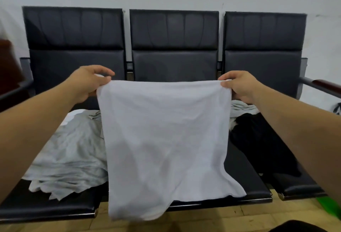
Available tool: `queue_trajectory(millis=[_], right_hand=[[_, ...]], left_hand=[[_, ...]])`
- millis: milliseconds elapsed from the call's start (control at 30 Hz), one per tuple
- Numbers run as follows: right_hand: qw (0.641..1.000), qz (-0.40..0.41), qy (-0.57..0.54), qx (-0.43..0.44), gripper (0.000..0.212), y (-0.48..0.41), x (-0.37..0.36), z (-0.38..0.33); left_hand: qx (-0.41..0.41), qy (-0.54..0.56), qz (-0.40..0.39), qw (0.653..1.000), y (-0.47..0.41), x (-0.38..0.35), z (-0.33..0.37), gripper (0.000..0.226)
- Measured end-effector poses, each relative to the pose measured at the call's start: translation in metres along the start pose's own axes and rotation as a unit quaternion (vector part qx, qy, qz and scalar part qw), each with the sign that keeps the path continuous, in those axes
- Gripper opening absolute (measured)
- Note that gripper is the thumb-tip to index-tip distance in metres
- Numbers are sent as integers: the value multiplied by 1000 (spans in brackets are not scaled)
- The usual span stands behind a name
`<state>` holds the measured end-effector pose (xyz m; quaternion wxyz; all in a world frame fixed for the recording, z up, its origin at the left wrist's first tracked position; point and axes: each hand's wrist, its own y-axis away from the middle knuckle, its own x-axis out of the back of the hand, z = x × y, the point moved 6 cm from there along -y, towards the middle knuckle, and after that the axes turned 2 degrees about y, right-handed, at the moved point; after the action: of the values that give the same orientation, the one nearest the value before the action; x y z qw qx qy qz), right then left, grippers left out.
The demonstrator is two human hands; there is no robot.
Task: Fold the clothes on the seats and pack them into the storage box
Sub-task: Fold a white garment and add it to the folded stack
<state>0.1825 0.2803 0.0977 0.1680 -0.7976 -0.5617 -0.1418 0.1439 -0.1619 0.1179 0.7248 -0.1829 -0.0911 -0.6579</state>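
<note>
Head view: both hands pinch a wrinkled white garment (166,139) taut

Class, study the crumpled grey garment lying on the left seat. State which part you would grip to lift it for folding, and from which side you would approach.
Grip the grey garment along its near ragged hem, coming from the front of the left seat. That edge lies loose and flat towards the person, unobstructed, while its right side runs behind the white cloth pinched by the left hand and right hand.
</note>
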Motion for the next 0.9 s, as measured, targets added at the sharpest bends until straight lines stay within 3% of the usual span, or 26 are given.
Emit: queue_trajectory(millis=[67,133,200,267,367,433,533,667,767,900], right_hand=[[1000,13,8,3,18,-3,6,-5],[999,15,-28,-17,22,-6,8,-3],[995,19,-82,-50,18,-9,6,5],[989,26,-115,-85,9,-10,4,14],[973,5,-181,-146,16,-12,-1,28],[963,-16,-219,-159,22,-18,-2,31],[974,-26,-194,-116,20,-32,5,21],[998,36,-47,-11,29,-42,25,-17],[990,112,40,76,29,-48,45,-57],[968,189,85,139,21,-52,72,-92]], left_hand=[[43,-1,19,999,-4,6,-6,8],[140,44,24,989,-2,5,-18,6],[212,111,0,971,1,-1,-27,11],[233,198,-37,951,3,-10,-29,17],[188,175,-108,960,4,-21,-25,25],[154,119,-109,975,0,-20,-24,32],[104,31,-55,993,-12,-10,-16,35],[-9,-105,42,994,-27,3,24,34],[-96,-170,114,974,-34,11,66,29],[-151,-164,173,959,-38,21,102,25]])
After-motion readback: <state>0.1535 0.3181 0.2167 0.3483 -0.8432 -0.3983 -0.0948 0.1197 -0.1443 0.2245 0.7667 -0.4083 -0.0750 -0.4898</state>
